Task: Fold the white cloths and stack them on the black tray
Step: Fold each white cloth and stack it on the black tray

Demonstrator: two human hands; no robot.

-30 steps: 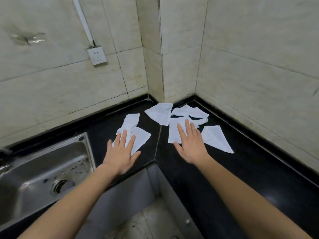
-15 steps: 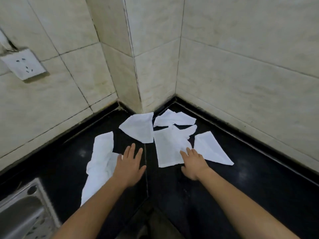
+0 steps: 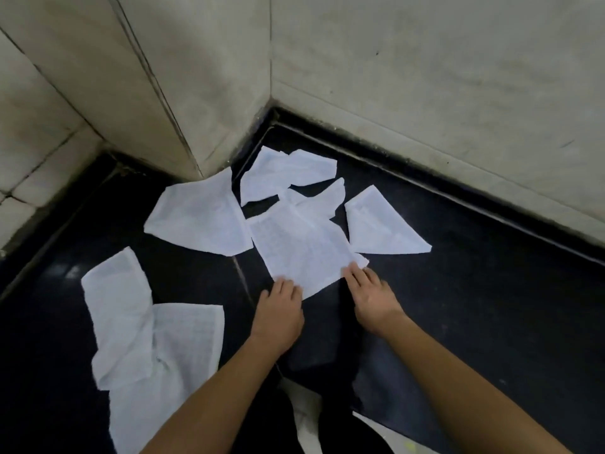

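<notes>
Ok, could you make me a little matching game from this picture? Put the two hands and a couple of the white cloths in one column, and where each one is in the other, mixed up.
Things
1. left hand
2. right hand
3. triangular cloth
4. long crumpled cloth

Places
A. right of the centre cloth, no hand on it
B. touches the centre cloth's near left corner
C. overlaps another cloth, left of both hands
D. touches the centre cloth's near right corner

Pairs: 1-B, 2-D, 3-A, 4-C
</notes>
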